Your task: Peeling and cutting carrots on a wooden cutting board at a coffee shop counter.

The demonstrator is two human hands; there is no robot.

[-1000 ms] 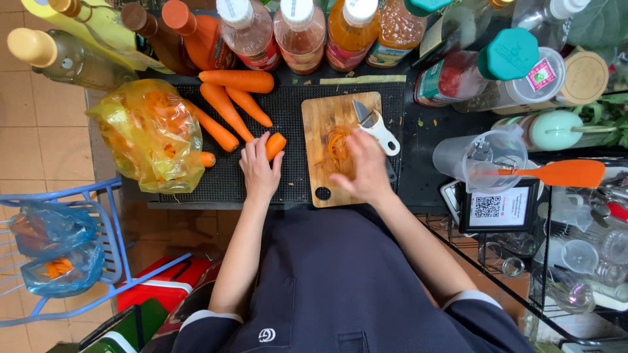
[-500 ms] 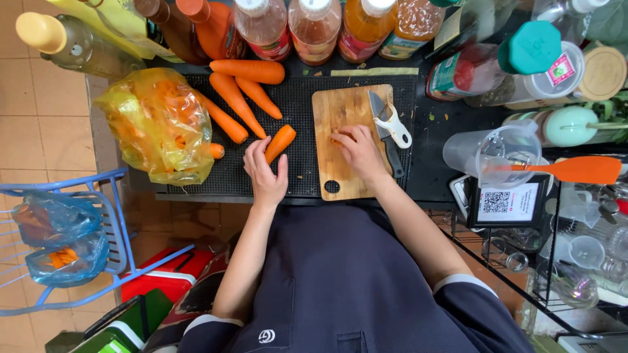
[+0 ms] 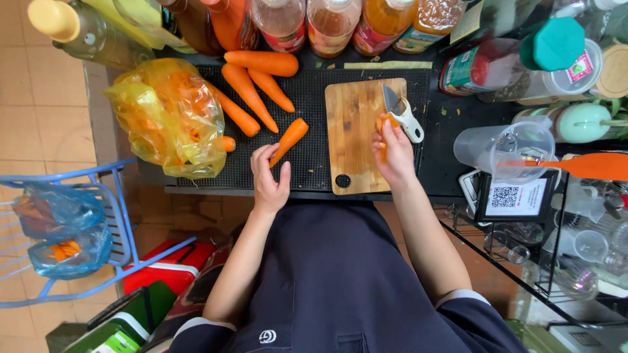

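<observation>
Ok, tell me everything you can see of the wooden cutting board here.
The cutting board is a light-brown wooden rectangle with rounded corners and a round hole near the corner closest to the person. It lies flat on a black ribbed mat, its long side running away from the person. Its surface looks worn and faintly stained orange. A knife with a white handle rests at its far right corner. The right hand hovers over its right edge, holding a small orange piece.

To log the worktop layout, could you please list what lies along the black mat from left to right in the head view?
Yellow bag → left hand holding a carrot → wooden cutting board → right hand → white-handled knife → clear plastic jug.
</observation>
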